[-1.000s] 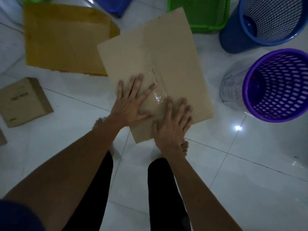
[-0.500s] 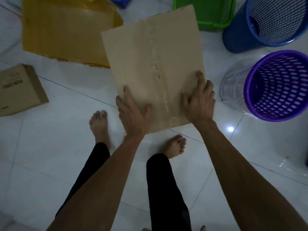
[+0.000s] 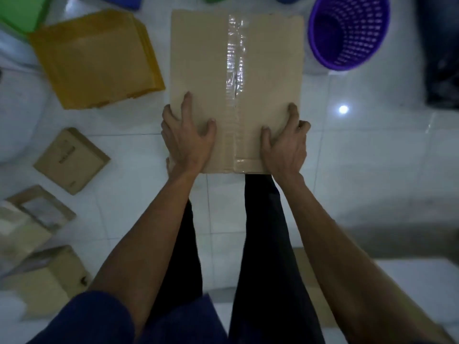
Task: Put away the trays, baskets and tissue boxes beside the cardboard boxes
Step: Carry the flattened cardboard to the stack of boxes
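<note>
You have no text here that can be read. The only print you can see sits on the small cardboard box (image 3: 72, 160) at the middle left of the frame. A short dark line of letters runs across its top face, and a smaller dark mark lies near its lower corner. Both are too blurred and too small to make out a word, a brand or a number.
</note>
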